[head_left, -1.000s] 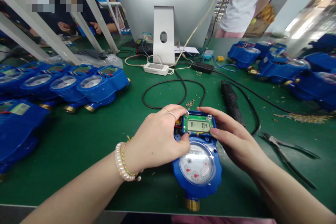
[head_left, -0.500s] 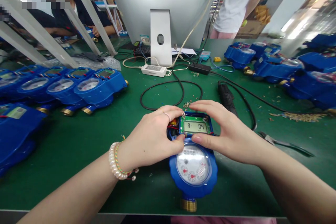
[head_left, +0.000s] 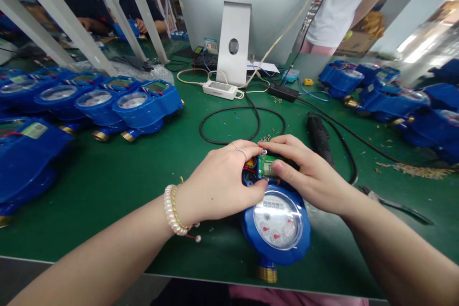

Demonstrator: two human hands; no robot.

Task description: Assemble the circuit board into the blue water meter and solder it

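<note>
A blue water meter (head_left: 276, 222) with a round clear dial and a brass end lies near the table's front edge. Its upper box holds a green circuit board (head_left: 262, 172) with a small display. My left hand (head_left: 222, 181) grips the box's left side, fingers at the top edge and thumb at the lower edge. Over the right side of the box curves my right hand (head_left: 311, 172), its thumb on the display and its fingers along the top edge. The thumb covers most of the display.
More blue meters stand at the left (head_left: 147, 105) and right (head_left: 390, 98). Behind are a monitor stand (head_left: 234, 43) and a white adapter (head_left: 220, 90). A black tool (head_left: 320, 138), pliers (head_left: 394, 204) and loose screws (head_left: 419, 170) lie at the right. Two people are beyond the table.
My right thumb has moved up from the box's lower edge onto the display, hiding most of it. The whole view has shifted, with the scene now further right and slightly higher.
</note>
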